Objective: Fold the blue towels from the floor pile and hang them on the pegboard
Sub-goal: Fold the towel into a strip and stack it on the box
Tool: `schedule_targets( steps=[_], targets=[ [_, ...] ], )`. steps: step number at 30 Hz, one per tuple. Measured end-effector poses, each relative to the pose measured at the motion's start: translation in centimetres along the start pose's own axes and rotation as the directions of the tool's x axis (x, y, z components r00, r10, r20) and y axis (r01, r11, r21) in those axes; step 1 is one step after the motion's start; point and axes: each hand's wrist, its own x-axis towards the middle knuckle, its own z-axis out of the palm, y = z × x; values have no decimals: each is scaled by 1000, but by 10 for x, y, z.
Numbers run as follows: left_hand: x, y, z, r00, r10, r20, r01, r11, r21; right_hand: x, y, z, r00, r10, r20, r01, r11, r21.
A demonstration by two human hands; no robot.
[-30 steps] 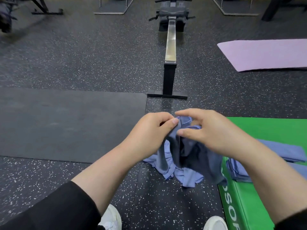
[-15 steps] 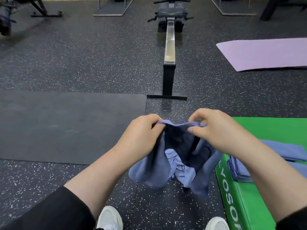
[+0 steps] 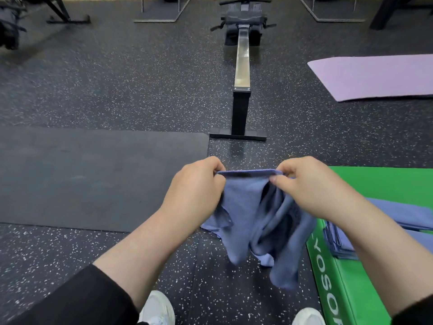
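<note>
Soft, light blue towel (image 3: 246,207), limp, sure to sag and bunch unless kept stretched; best taken at the corners of one edge. Pinched there now by left hand (image 3: 199,184) and right hand (image 3: 311,186), top hem taut, rest dangling above floor (image 3: 117,90). Folded towels (image 3: 398,214) stacked on green mat (image 3: 375,184); no containers in view.

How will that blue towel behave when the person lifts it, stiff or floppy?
Probably floppy: the blue towel is taut only along the top edge pinched between the left hand and the right hand, and the rest droops in loose folds. It looks light, since fingertip pinches carry it. It seems unlikely to slip, as the cloth looks matte.
</note>
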Motion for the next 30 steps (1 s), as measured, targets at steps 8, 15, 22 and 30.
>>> schedule_targets(
  steps=[8, 15, 22, 30],
  targets=[
    [-6, 11, 8, 982, 168, 82, -142, 956, -256, -8, -21, 12, 969, -226, 100, 217, 972, 93],
    [-5, 6, 1, 993, 94, 67, -90, 994, -59, -2, -14, 13, 994, -113, -6, 114, 991, 76],
    [1, -2, 0, 990, 99, 98, -79, 979, -189, -2, -11, 10, 989, -119, 84, 111, 989, 103],
    [3, 0, 2, 999, 13, 36, 4, 896, -443, -1, -16, 9, 998, -65, 20, 60, 981, 185]
  ],
)
